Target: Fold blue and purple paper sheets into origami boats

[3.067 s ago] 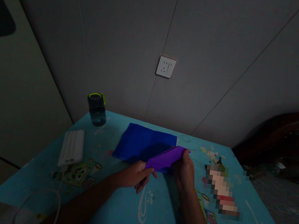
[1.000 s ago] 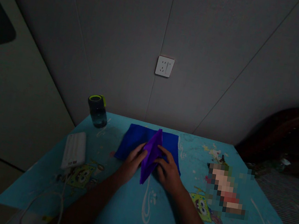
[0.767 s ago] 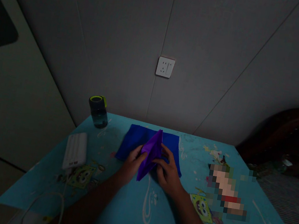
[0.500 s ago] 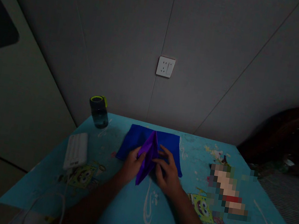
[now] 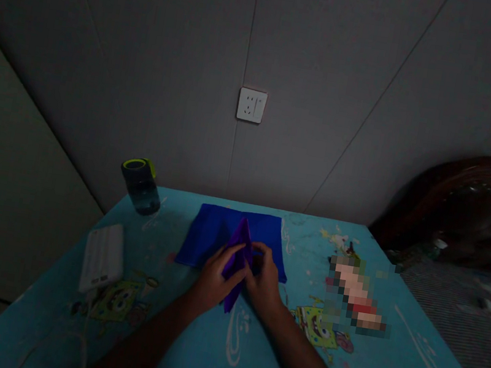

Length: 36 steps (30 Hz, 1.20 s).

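A folded piece of purple paper point(image 5: 242, 233) stands tilted between my hands, pointed at its top and bottom ends. My left hand point(image 5: 215, 279) grips it from the left, thumb and fingers on its near faces. From the right, my right hand point(image 5: 264, 280) pinches its other side, with some fingertips hidden behind the folds. Under and behind it a flat blue sheet point(image 5: 210, 231) lies on the table.
The table has a light blue cartoon-print cover point(image 5: 182, 348). On the left stand a dark water bottle point(image 5: 141, 187) and a white power bank point(image 5: 103, 258) with a cable. A blurred-out patch point(image 5: 356, 292) covers something at right. A wall socket point(image 5: 251, 105) is ahead.
My right hand has closed in on the purple paper, its fingers now gripping it. My left fingers have moved across the paper's near side. The view has shifted a little to the right.
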Motion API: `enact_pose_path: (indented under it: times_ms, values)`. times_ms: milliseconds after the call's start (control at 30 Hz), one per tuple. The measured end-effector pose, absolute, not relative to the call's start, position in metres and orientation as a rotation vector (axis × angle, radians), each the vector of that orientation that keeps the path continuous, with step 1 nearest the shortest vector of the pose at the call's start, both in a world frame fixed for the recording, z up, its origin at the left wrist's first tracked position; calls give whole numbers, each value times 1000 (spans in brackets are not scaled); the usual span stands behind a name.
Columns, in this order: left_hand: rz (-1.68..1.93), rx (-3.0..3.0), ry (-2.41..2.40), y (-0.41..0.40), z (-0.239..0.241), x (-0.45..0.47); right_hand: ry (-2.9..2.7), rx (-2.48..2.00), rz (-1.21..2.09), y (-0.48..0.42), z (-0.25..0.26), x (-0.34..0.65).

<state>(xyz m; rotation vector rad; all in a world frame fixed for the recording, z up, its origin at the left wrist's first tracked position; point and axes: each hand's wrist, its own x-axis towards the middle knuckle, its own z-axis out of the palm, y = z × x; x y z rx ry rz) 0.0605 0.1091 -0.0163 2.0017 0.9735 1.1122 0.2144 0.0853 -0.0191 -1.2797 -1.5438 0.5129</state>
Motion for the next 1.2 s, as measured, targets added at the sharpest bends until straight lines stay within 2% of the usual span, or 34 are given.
enact_pose_path:
  times_ms: [133,367,1033,1200]
  values:
    - [1186,1975,989,109,-18,61,-1557,-1299,522,88,-15,215]
    - [1194,1901,951,108,-17,60,-1467,-1261,775,92,-11,224]
    - [1157,1777,933,108,-13,61,-1574,-1351,724,88,0,227]
    - [1150,1847,935,108,-13,62,-1732,-1456,588,85,7,227]
